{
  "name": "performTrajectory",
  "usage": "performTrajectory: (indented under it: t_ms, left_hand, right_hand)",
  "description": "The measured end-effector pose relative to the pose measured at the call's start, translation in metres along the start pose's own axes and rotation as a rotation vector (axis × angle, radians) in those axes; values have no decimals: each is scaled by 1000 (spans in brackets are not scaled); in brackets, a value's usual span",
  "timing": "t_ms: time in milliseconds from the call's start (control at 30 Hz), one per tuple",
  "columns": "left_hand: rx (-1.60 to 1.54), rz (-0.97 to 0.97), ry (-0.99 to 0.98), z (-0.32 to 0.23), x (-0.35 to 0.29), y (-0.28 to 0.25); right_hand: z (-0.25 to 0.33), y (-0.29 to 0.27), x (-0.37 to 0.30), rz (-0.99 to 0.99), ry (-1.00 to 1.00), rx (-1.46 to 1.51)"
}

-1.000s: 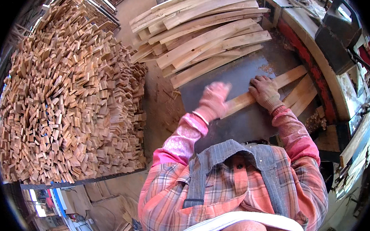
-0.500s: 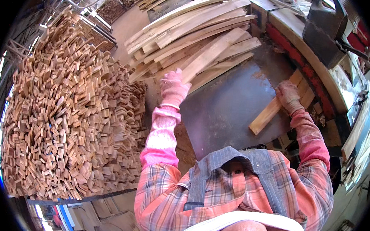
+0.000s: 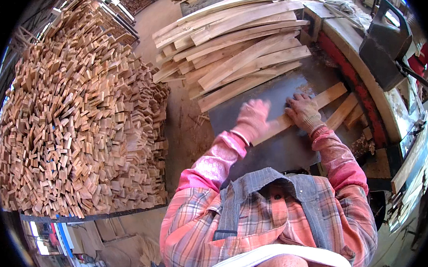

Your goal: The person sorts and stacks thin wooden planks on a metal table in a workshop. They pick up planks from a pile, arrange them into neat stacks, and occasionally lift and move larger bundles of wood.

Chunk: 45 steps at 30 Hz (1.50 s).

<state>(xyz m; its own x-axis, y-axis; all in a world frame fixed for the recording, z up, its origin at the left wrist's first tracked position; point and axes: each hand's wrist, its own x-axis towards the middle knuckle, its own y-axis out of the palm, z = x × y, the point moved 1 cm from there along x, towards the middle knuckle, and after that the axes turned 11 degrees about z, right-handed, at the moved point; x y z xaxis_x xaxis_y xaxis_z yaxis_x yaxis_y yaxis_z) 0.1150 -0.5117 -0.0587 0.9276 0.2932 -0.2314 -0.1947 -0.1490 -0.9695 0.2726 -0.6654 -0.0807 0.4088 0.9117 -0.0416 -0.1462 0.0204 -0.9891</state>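
Observation:
A narrow wooden slat point(image 3: 328, 97) lies diagonally on the grey metal work table point(image 3: 281, 151). My right hand point(image 3: 302, 112), in a worn work glove, presses down on the slat's middle. In a pink glove, my left hand point(image 3: 251, 120) covers the slat's near end; whether it grips the wood is hidden. Just beyond my hands sits a loose pile of long pale boards point(image 3: 238, 47), fanned out across the table's far side.
A big heap of short cut wood blocks point(image 3: 79, 117) fills the left. Two more slats point(image 3: 343, 111) lie at the right by a red-edged curved machine rim point(image 3: 357, 83). A dark plastic jug point(image 3: 385, 43) stands on it. Sawdust covers the floor point(image 3: 185, 132).
My left hand came back from the board pile onto the slat's near end. My right hand slid the slat back toward the table's middle.

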Motion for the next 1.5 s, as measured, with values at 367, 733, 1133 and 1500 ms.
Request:
performTrajectory:
  t_ms: [367, 733, 1133, 1500]
  left_hand:
    - [-94, -99, -518, 136, 39, -58]
    - [-171, -167, -141, 46, -41, 12]
    - [-36, -262, -156, 78, 16, -37]
    - [194, -277, -253, 152, 34, -28]
  right_hand:
    - [-99, 26, -45, -125, 67, 38]
    - [-139, 10, -43, -110, 296, -53]
    - [-30, 2, -21, 56, 152, 53]
    - [-145, 36, -62, -181, 237, 44]
